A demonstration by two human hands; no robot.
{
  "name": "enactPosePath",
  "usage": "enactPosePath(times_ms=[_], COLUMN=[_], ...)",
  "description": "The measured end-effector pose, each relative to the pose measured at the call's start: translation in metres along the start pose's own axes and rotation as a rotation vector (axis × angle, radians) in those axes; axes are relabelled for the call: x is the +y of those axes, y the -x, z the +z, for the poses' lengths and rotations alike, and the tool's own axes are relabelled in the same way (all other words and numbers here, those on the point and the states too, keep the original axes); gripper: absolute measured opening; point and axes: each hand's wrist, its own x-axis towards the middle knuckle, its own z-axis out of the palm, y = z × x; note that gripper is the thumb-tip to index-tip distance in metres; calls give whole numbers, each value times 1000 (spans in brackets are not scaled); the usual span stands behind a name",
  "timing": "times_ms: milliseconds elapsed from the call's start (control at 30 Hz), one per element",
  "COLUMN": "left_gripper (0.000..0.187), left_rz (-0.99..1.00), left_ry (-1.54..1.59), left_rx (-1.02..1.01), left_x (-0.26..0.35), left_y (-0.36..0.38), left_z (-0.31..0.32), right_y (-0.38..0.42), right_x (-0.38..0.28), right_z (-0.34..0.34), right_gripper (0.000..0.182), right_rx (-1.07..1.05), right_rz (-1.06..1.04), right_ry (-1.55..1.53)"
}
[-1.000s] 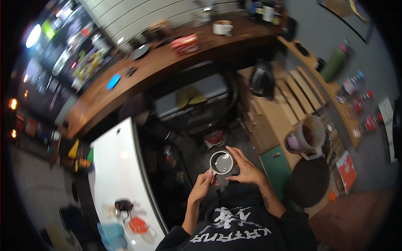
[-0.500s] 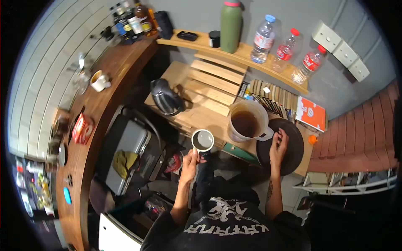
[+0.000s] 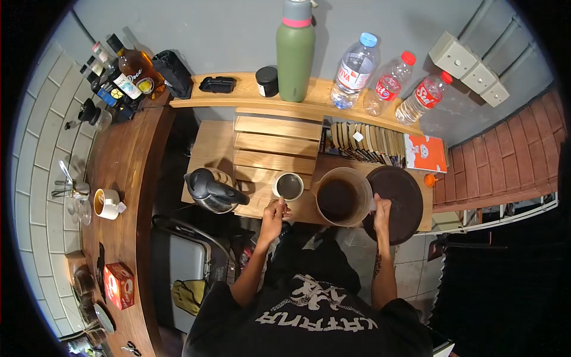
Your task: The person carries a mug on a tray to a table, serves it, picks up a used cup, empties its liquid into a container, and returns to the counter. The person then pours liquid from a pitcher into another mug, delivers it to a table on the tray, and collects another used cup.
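Observation:
My left hand (image 3: 272,215) grips the handle of a small mug (image 3: 289,186) that rests on or just above the low wooden table (image 3: 270,143). The mug looks almost empty inside. My right hand (image 3: 380,209) is closed on the handle of a large plastic pitcher (image 3: 341,197) holding dark liquid, which stands just right of the mug. A round dark tray (image 3: 399,200) lies to the right of the pitcher, under my right wrist.
A black kettle (image 3: 211,190) stands left of the mug. On the shelf behind are a green flask (image 3: 295,50), three water bottles (image 3: 389,77) and a black jar (image 3: 267,81). Books (image 3: 363,140) line the table's back. A curved wooden counter (image 3: 122,178) with bottles and a cup runs along the left.
My view swung from the counter and floor to the low table. The mug moved from in front of my chest to the table beside the pitcher. My right hand left the mug and took the pitcher's handle.

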Motion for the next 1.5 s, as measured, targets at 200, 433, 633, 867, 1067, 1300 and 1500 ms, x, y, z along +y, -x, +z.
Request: enactPosePath(times_ms=[200, 433, 633, 867, 1067, 1300, 1500], left_gripper=[40, 41, 46, 43, 42, 39, 37], left_rz=[44, 93, 64, 33, 50, 56, 54], left_ry=[-83, -109, -91, -139, -248, -221, -198], left_rx=[77, 214, 356, 518, 612, 660, 635], left_x=[-3, -7, -11, -18, -20, -33, -44], left_y=[0, 26, 54, 78, 88, 89, 91], left_z=[-12, -15, -6, -7, -7, -13, -23], right_y=[-21, -35, -34, -38, -44, -38, -25], right_x=[9, -23, -2, -20, -23, -44, -52], right_z=[24, 50, 63, 87, 108, 127, 142], right_gripper=[44, 39, 40, 40, 53, 44, 45], right_rx=[-121, -400, -378, -552, -661, -723, -641], right_rz=[-183, -308, -373, -556, -382, -495, -597], right_ry=[149, 353, 367, 528, 568, 566, 574])
